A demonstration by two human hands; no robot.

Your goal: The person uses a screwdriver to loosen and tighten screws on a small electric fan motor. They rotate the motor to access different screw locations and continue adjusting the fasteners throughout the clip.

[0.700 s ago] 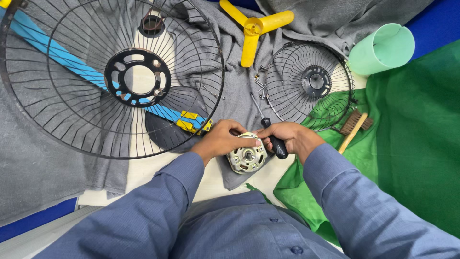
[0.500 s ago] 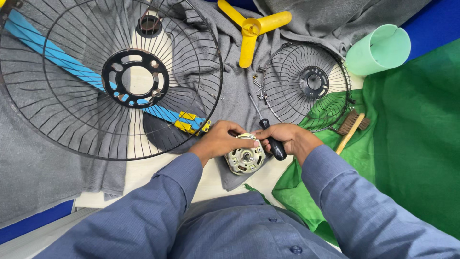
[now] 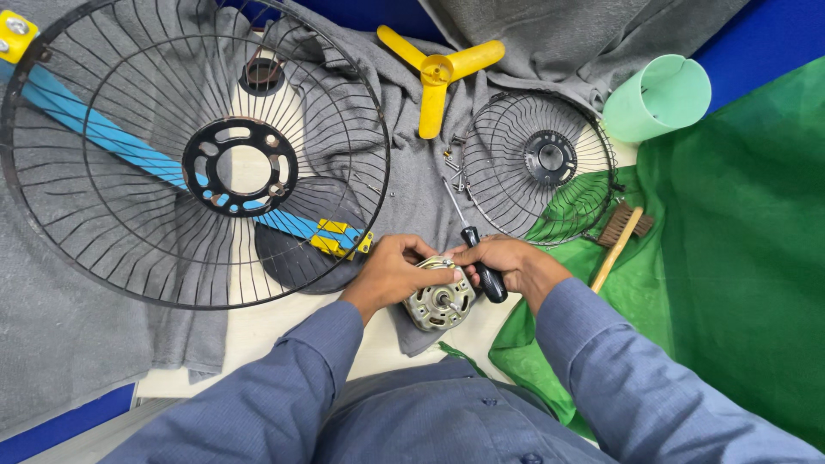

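Note:
A small round metal fan motor lies on a grey cloth near the table's front edge. My left hand grips its left side, thumb and fingers pinching its top rim. My right hand is closed around the black handle of a screwdriver and also touches the motor's top right. The screwdriver's thin shaft points up and to the left, away from the motor.
A large black wire fan guard fills the left, over a blue strip. A smaller guard, loose screws, a yellow three-blade propeller, a pale green cup, a wooden brush and green cloth lie right.
Both hands stay on the motor and the screwdriver with only slight shifts. The view has drifted a little.

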